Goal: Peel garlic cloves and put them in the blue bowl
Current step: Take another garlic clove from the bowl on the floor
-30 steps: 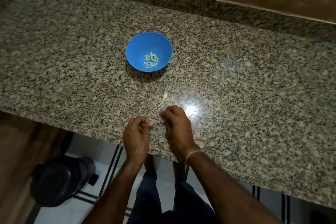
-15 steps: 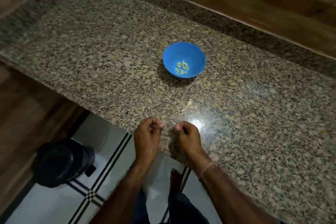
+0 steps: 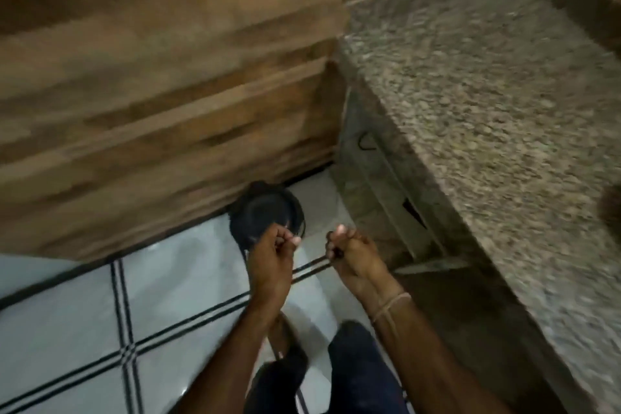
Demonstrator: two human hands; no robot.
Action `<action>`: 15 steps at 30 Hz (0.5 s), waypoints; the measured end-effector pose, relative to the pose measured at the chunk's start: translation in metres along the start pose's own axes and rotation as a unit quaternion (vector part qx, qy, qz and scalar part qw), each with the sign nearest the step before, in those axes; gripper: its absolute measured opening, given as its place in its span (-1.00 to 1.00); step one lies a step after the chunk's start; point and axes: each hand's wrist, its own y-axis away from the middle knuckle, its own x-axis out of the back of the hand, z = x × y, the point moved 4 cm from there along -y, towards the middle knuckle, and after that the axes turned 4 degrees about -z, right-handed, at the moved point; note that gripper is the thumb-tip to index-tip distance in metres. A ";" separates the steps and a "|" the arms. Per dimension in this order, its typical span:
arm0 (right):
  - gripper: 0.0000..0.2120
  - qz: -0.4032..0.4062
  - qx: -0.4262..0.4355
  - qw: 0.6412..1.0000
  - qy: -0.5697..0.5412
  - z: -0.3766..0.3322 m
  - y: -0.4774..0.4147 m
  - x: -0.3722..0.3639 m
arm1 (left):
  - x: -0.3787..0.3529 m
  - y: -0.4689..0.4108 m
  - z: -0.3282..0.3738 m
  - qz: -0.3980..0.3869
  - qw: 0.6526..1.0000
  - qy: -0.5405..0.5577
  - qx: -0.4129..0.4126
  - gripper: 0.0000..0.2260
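Observation:
The blue bowl and the garlic cloves are out of view. My left hand (image 3: pixel 272 255) and my right hand (image 3: pixel 353 252) hover side by side over the floor, left of the granite counter (image 3: pixel 487 111) and off its surface. Both have their fingers curled into loose fists with the thumbs pressed to the fingertips. Nothing shows inside either fist, and motion blur hides small detail. My left hand is right in front of a black round bin (image 3: pixel 262 215) on the floor.
A wood-panelled wall (image 3: pixel 151 94) fills the upper left. White floor tiles with black lines (image 3: pixel 67 312) lie below. The counter's front edge (image 3: pixel 386 178) drops just right of my right hand. My dark trouser leg (image 3: pixel 356 373) is at the bottom.
The view has swung left and down, so the bowl has left the frame. Both hands came off the counter edge and now hang over the floor by the black bin, still curled.

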 end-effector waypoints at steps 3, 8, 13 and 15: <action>-0.66 -0.007 -0.034 0.999 0.025 0.027 -0.021 -0.050 | 0.051 -0.020 -0.035 0.041 0.999 -0.014 0.024 -0.85; -0.69 -0.009 -0.079 0.993 0.092 0.057 -0.069 -0.102 | 0.087 -0.063 -0.090 0.072 0.994 0.012 0.085 -0.76; -0.73 0.026 -0.158 0.974 0.163 0.108 -0.143 -0.108 | 0.081 -0.109 -0.155 0.056 0.986 0.024 0.154 -0.81; -0.73 0.042 -0.187 0.968 0.164 0.135 -0.176 -0.099 | 0.068 -0.129 -0.196 0.047 0.978 0.006 0.204 -0.82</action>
